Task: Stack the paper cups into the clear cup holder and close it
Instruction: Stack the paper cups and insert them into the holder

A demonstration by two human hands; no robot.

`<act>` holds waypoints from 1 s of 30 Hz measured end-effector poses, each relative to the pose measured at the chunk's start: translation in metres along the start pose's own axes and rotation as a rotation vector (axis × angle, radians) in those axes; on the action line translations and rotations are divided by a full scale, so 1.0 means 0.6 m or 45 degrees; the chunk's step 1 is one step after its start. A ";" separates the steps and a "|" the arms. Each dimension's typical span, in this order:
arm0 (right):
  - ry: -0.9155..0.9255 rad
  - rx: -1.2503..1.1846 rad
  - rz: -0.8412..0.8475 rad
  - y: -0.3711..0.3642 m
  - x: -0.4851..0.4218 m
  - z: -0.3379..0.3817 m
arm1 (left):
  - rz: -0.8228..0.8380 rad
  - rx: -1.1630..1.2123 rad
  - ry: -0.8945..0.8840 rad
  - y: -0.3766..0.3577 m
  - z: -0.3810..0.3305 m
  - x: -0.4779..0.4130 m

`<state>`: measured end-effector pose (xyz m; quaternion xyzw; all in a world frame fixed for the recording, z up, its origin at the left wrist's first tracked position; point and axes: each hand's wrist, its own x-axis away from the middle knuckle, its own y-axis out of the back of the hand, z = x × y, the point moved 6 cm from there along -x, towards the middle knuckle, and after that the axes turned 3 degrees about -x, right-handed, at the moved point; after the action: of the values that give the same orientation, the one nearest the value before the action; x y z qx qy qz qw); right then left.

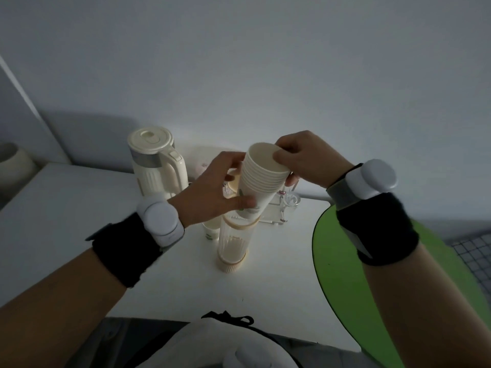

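Note:
A nested stack of white paper cups [261, 179] is tilted, mouth up, with its base at the open top of the clear ribbed cup holder [233, 243], which stands upright on the white table [79, 208]. My left hand [212, 192] grips the lower side of the stack. My right hand [305, 158] pinches the rim of the top cup. One more paper cup [211, 231] stands just left of the holder, partly hidden by my left hand. A round cream lid [233, 181] peeks out behind the stack.
A cream electric kettle [156, 166] stands at the back left. A small clear glass [291, 200] and a white tray [271, 212] sit behind the holder. A green round surface [345, 274] overlaps the table's right side. A wall rises behind.

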<state>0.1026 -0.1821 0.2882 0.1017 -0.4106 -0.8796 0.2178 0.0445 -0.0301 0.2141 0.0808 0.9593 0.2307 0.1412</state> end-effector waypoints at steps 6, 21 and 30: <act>-0.002 -0.005 0.008 -0.011 -0.002 -0.001 | -0.078 0.131 -0.073 -0.009 0.000 -0.002; -0.002 0.016 -0.005 -0.019 -0.009 -0.024 | 0.172 0.112 0.166 -0.055 0.036 -0.026; -0.063 -0.002 -0.069 -0.033 -0.007 -0.035 | 0.247 0.030 0.107 -0.045 0.056 -0.042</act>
<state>0.1078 -0.1830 0.2595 0.0909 -0.4122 -0.8878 0.1836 0.0764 -0.0452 0.1790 0.1654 0.9547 0.2352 0.0769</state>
